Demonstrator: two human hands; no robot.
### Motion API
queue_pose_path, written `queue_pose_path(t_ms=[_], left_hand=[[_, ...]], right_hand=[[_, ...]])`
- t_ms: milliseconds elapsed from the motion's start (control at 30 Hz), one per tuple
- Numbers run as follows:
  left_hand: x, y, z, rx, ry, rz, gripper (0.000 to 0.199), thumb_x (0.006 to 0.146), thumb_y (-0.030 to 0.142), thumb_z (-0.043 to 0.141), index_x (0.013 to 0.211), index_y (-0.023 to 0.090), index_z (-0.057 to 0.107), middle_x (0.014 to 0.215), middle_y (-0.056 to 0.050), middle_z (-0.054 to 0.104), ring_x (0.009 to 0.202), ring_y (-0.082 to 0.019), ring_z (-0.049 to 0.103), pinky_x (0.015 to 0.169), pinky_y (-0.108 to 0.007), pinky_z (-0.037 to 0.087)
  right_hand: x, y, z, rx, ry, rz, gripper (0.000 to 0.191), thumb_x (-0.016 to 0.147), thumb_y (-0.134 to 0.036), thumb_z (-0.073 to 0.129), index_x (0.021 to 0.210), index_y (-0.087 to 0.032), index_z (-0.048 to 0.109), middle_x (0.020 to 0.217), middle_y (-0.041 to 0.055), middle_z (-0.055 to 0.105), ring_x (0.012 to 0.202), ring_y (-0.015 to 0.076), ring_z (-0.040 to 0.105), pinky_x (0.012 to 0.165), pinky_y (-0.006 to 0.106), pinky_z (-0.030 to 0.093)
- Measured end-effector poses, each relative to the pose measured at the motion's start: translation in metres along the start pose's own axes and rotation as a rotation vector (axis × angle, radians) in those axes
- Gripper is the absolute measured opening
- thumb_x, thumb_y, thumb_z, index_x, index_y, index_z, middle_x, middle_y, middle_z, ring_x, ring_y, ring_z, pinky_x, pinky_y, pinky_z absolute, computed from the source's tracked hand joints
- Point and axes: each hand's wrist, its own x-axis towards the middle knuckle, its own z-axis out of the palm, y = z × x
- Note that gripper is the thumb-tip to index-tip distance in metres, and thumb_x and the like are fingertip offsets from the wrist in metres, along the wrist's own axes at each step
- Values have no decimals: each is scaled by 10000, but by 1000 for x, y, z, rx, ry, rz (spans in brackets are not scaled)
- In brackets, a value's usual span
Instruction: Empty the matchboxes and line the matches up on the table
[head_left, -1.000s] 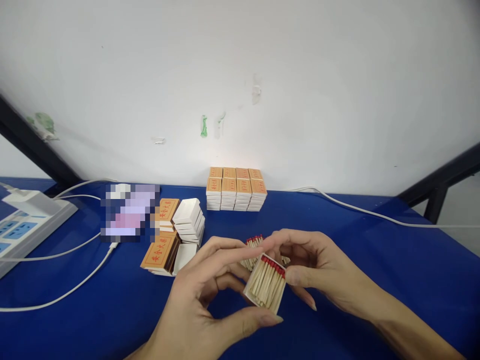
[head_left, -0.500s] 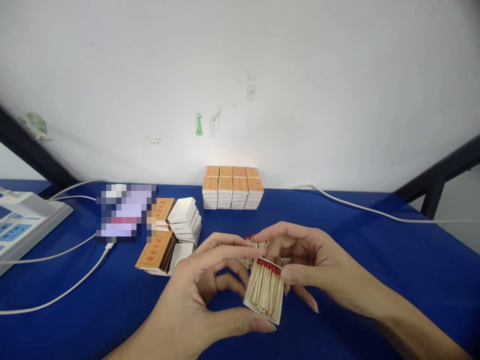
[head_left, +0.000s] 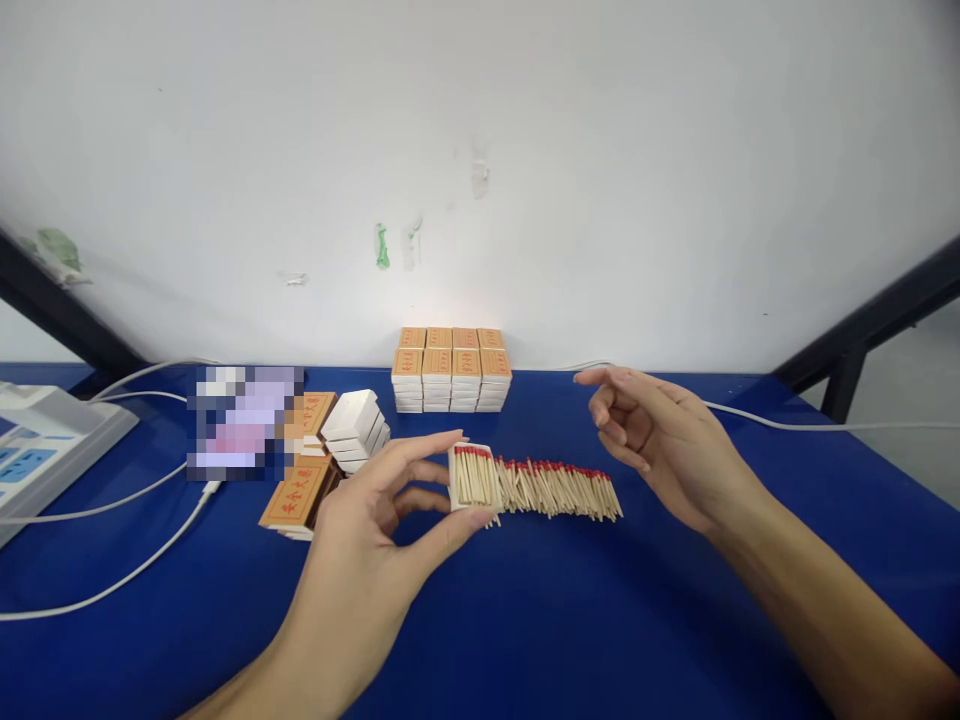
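Between the thumb and fingers of my left hand [head_left: 382, 530] is a small white matchbox tray [head_left: 452, 490], filled with red-headed matches [head_left: 475, 476] lying side by side. My right hand [head_left: 660, 440] is raised over the table at the right, holding nothing, its fingers loosely curled and apart. A long row of loose matches [head_left: 559, 488] lies on the blue table, heads toward the wall; its left end is partly behind the held tray. White matchbox trays [head_left: 352, 420] are piled beside orange matchbox sleeves [head_left: 300, 495] to the left of my left hand.
Orange-topped matchboxes [head_left: 451, 370] stand stacked in a block near the wall. A blurred-out phone-like object [head_left: 251, 420], white cables [head_left: 112, 600] and a power strip [head_left: 67, 440] occupy the left side. Dark metal bars [head_left: 832, 360] slope along both sides of the blue table [head_left: 570, 620].
My right hand has let go of the tray and moved right and up. The left hand has carried the filled tray away from me and slightly left, uncovering the match row.
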Motion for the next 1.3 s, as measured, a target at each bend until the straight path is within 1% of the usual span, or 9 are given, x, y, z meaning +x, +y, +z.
queue_pose_path(t_ms=[100, 233, 400, 533, 633, 733, 933, 1033, 1300], left_hand=[[6, -7, 5, 55, -4, -5, 460, 916, 386, 909, 1352, 331, 773, 1232, -27, 813, 1037, -227, 781, 951, -381, 672], [13, -11, 14, 127, -43, 11, 464, 925, 385, 907, 1364, 373, 759, 1320, -5, 794, 1120, -240, 768, 981, -400, 653], [22, -9, 25, 247, -97, 29, 468, 951, 365, 886, 1393, 359, 733, 1398, 2, 772, 1299, -268, 713, 1137, -452, 563], [28, -8, 31, 361, -125, 46, 453, 943, 322, 891, 1368, 352, 738, 1421, 1, 761, 1304, -286, 709, 1127, -479, 547], [31, -9, 34, 451, -120, 79, 440, 937, 309, 904, 1345, 344, 743, 1393, 1, 772, 1308, -290, 701, 1145, -513, 508], [32, -11, 37, 516, -119, 108, 446, 930, 301, 916, 1340, 327, 745, 1367, -3, 781, 1290, -284, 701, 1126, -517, 500], [35, -13, 43, 558, -153, 151, 456, 912, 241, 925, 1334, 296, 760, 1311, -12, 792, 1257, -290, 700, 1091, -515, 495], [36, -13, 44, 575, -172, 161, 467, 909, 245, 929, 1343, 287, 764, 1301, -19, 792, 1248, -298, 694, 1070, -515, 496], [38, -14, 43, 590, -199, 188, 530, 872, 234, 962, 1363, 257, 764, 1317, -32, 775, 1265, -296, 675, 1093, -516, 476]], right_hand=[[-1, 1, 3, -10, -9, -1, 268, 1033, -468, 732, 1072, -227, 841, 780, 7, 594, 601, 104, 409, 421, 221, 265], [-6, 0, 8, -50, -55, 19, 286, 1056, -488, 699, 1089, -240, 838, 760, -4, 581, 562, 94, 374, 435, 253, 226], [-8, -3, 7, -55, -53, 8, 283, 1059, -484, 691, 1081, -241, 834, 747, -12, 578, 539, 90, 361, 449, 276, 201], [-8, -5, 5, -58, -55, 0, 281, 1065, -479, 684, 1070, -241, 835, 747, -15, 580, 537, 87, 360, 455, 283, 201], [-8, -6, 4, -60, -63, -5, 276, 1070, -471, 678, 1070, -244, 836, 749, -15, 585, 536, 83, 363, 459, 286, 195], [-7, -6, 5, -57, -65, -12, 275, 1072, -465, 674, 1066, -244, 838, 746, -16, 583, 535, 83, 362, 462, 288, 192], [-8, -7, 7, -63, -67, 0, 287, 1069, -479, 678, 1065, -241, 838, 737, -16, 581, 540, 88, 357, 467, 291, 192], [-8, -6, 7, -67, -80, 7, 297, 1071, -491, 675, 1081, -242, 837, 738, -17, 580, 542, 88, 347, 471, 294, 188], [-7, 0, 4, -90, -96, 43, 309, 1061, -541, 684, 1107, -264, 812, 761, -19, 582, 559, 102, 326, 492, 304, 188]])
